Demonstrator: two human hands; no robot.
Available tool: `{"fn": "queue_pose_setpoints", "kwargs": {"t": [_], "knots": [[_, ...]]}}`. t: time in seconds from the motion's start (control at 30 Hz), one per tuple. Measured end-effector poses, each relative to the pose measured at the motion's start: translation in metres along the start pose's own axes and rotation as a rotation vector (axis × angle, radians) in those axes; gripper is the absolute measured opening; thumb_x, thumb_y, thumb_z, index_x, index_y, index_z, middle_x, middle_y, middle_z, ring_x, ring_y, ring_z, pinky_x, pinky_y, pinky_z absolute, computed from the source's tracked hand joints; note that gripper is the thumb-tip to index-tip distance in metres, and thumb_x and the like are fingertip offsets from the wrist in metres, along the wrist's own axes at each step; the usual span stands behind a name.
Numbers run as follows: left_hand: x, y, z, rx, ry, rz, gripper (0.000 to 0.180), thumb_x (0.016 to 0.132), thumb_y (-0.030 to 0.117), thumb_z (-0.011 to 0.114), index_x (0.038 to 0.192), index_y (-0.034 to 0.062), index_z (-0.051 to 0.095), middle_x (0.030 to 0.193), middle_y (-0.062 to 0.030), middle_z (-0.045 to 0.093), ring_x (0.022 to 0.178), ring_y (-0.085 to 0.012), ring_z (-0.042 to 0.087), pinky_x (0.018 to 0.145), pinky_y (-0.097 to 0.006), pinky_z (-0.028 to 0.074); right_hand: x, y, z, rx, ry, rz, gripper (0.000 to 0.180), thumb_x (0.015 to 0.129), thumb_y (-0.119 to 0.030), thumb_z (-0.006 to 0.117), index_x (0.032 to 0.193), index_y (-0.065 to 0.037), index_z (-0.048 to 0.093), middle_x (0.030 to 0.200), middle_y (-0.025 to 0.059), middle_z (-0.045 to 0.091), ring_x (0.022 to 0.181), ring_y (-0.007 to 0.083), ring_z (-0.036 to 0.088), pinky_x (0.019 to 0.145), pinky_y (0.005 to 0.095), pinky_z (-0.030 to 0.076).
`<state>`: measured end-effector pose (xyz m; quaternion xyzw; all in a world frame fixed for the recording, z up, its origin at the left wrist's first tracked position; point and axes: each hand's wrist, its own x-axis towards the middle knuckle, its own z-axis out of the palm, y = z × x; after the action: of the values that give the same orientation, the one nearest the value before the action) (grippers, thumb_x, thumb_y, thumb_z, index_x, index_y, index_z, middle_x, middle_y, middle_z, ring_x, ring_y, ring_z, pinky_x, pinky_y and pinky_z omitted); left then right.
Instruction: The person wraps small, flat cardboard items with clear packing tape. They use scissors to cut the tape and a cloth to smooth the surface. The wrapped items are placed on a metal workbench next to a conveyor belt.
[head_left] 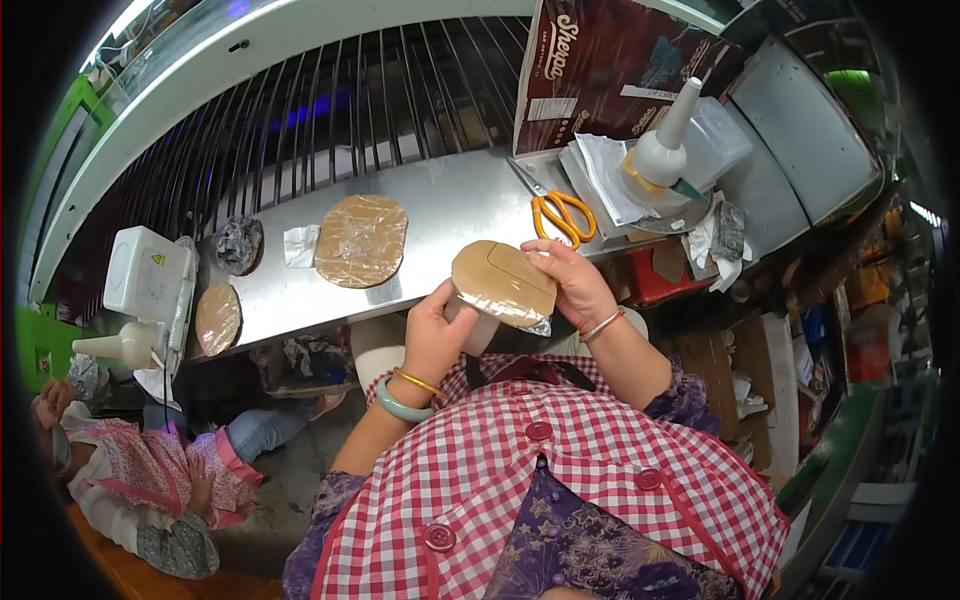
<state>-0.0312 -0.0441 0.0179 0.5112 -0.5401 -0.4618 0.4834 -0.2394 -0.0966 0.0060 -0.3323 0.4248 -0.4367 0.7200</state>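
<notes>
Above the front edge of the metal work surface (455, 190), both hands grip a rounded brown cardboard piece (500, 280). Shiny see-through film covers its lower edge, and a curved line runs across its upper right. My left hand (440, 325) pinches the lower left side with the thumb on top. At the upper right edge, the fingers of my right hand (572, 285) are closed on the same piece. A larger film-wrapped cardboard oval (385, 245) lies to the left, beside a small white packet (300, 247). Orange-handled scissors (562, 218) rest partly opened beyond my right hand.
At the right stands a white nozzle bottle (660, 155) by white sheets (607, 180) and a maroon printed box (610, 70). A dark crumpled bundle (238, 246), a smaller cardboard oval (218, 320) and a white device (147, 275) sit left. Another person (165, 465) is at lower left.
</notes>
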Motion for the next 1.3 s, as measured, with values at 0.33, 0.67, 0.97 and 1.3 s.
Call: {"fn": "queue_pose_setpoints", "kwargs": {"t": [0.33, 0.67, 0.97, 1.3], "knots": [[-0.003, 0.005, -0.006, 0.168, -0.057, -0.054, 0.026, 0.083, 0.023, 0.065, 0.099, 0.0030, 0.066, 0.085, -0.0109, 0.068, 0.074, -0.0168, 0.065, 0.069, -0.028, 0.050, -0.037, 0.006, 0.036, -0.539, -0.117, -0.175, 0.032, 0.090, -0.021, 0.058, 0.113, 0.001, 0.060, 0.088, 0.0058, 0.066, 0.078, 0.0123, 0.060, 0.070, 0.0250, 0.048], [-0.008, 0.008, -0.011, 0.057, -0.187, -0.163, 0.059, 0.081, 0.021, 0.069, 0.129, 0.0041, 0.042, 0.085, -0.0088, 0.064, 0.079, -0.0121, 0.060, 0.072, -0.026, 0.048, -0.043, -0.008, 0.035, -1.021, -0.084, -0.221, 0.033, 0.089, -0.026, 0.056, 0.115, -0.006, 0.058, 0.088, 0.0180, 0.065, 0.079, 0.0287, 0.065, 0.071, 0.0334, 0.049], [-0.031, -0.008, -0.025, -0.241, -0.308, -0.201, 0.035, 0.080, 0.018, 0.071, 0.107, -0.0002, 0.057, 0.090, -0.0049, 0.064, 0.080, -0.0100, 0.059, 0.073, -0.024, 0.048, -0.025, -0.006, 0.013, -0.732, -0.008, -0.215, 0.032, 0.092, -0.026, 0.053, 0.102, 0.003, 0.061, 0.078, 0.0083, 0.064, 0.071, 0.0124, 0.057, 0.067, 0.0271, 0.046], [-0.040, 0.035, -0.050, -0.141, -0.107, -0.245, 0.021, 0.080, 0.015, 0.072, 0.088, 0.0004, 0.058, 0.064, 0.0020, 0.057, 0.059, -0.0017, 0.048, 0.051, -0.018, 0.037, -0.012, -0.004, -0.003, -0.123, 0.059, -0.079, 0.030, 0.092, -0.020, 0.053, 0.107, 0.006, 0.060, 0.091, 0.0057, 0.065, 0.079, 0.0089, 0.060, 0.073, 0.0220, 0.047]]}}
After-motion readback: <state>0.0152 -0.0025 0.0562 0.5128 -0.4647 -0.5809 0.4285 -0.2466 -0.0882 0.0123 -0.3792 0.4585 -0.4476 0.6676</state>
